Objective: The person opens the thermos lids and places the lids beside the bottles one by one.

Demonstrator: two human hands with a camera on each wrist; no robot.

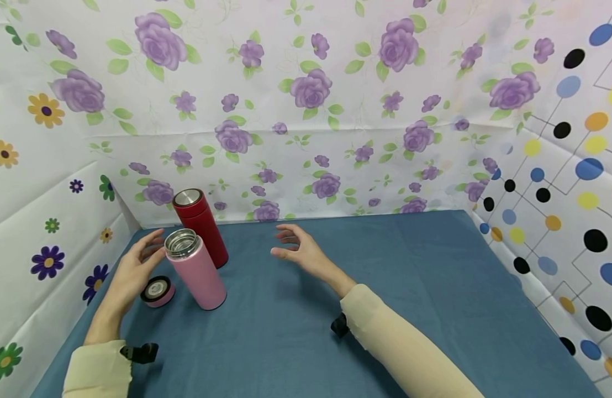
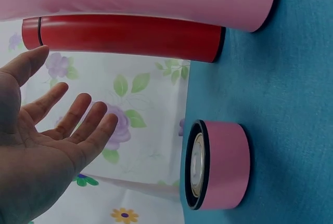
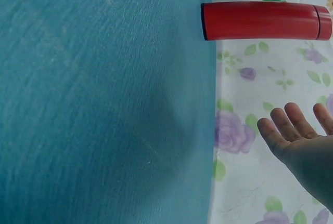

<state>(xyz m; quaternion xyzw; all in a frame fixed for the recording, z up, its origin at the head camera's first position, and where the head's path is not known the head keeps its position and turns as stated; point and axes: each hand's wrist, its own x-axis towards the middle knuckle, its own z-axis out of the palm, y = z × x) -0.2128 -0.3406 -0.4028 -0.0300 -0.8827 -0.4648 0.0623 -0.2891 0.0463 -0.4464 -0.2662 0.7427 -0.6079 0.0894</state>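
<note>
An uncapped pink thermos (image 1: 200, 276) stands upright on the blue cloth, its steel mouth showing. Just behind it is a red thermos (image 1: 202, 229) with its lid on. The pink lid (image 1: 159, 293) lies on the cloth to the left of the pink thermos, inner side up. My left hand (image 1: 136, 265) is raised beside the pink thermos's mouth, fingers loosely spread; the left wrist view shows its palm (image 2: 52, 146) holding nothing. Over the middle of the table, my right hand (image 1: 303, 253) hovers with relaxed fingers, well right of both thermoses and with nothing in it.
A blue cloth (image 1: 410, 309) covers the table. Behind it hangs a white curtain with purple roses (image 1: 311, 88). Flower-printed sheeting (image 1: 47, 262) borders the left side, and dotted sheeting (image 1: 584, 232) the right. Black straps with small blocks (image 1: 142, 352) sit on the wrists.
</note>
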